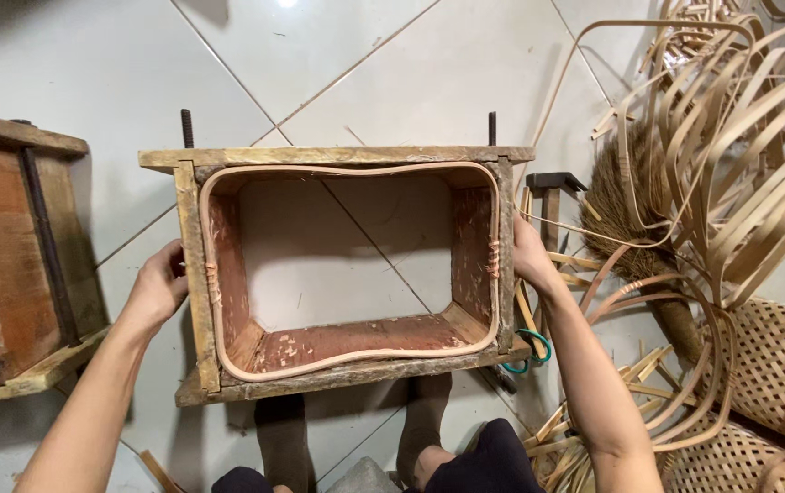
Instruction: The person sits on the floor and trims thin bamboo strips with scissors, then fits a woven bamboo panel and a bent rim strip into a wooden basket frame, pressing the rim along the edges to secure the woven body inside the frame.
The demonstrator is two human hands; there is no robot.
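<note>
An open rectangular wooden mould frame (337, 157) stands on the white tiled floor in front of me. A bent cane strip (212, 274) lines its inner walls as a loop, bound with thin ties at the left and right sides. My left hand (159, 285) grips the frame's left outer wall. My right hand (529, 254) grips the right outer wall. My feet rest under the frame's near edge.
A second wooden mould (9, 246) stands at the left. Curved cane strips (739, 155), a hand broom (634, 219), a hammer (552, 196), woven baskets (776, 365) and green-handled scissors (534, 351) lie at the right.
</note>
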